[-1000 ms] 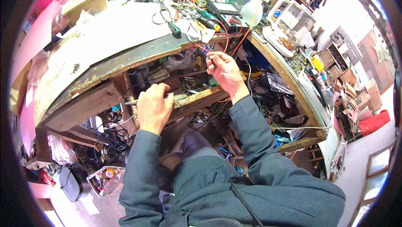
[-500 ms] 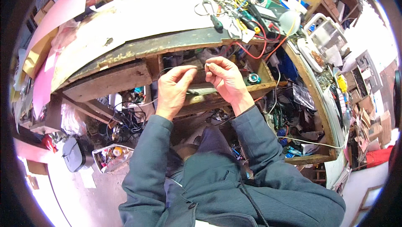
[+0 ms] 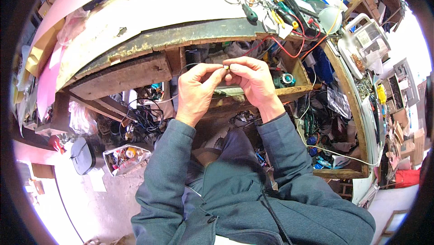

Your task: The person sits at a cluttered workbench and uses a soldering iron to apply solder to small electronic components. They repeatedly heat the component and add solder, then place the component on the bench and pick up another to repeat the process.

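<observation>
Over the open drawer, my left hand (image 3: 195, 92) and my right hand (image 3: 255, 82) meet at the fingertips, both closed in a pinch. Between them shows a small pale piece (image 3: 226, 67), gripped by my right thumb and fingers; its exact kind is too small to tell. A thin grey cable (image 3: 181, 70) loops up from below to my left fingers, which seem to pinch it; its end is hidden by them. The wooden drawer (image 3: 296, 92) beneath my hands holds a teal round part (image 3: 288, 80) and other small items.
Beyond the drawer, a worktop carries a white sheet (image 3: 181, 5), a green-handled screwdriver (image 3: 249, 13), and red test leads (image 3: 282, 48). Tangled black cables (image 3: 147, 114) hang at the left. A box of odds and ends (image 3: 126, 159) stands on the floor; a cluttered wooden compartment (image 3: 357, 145) lies right.
My hands have come together; the gap between their fingertips has closed around the small pale piece. The whole view has shifted slightly.
</observation>
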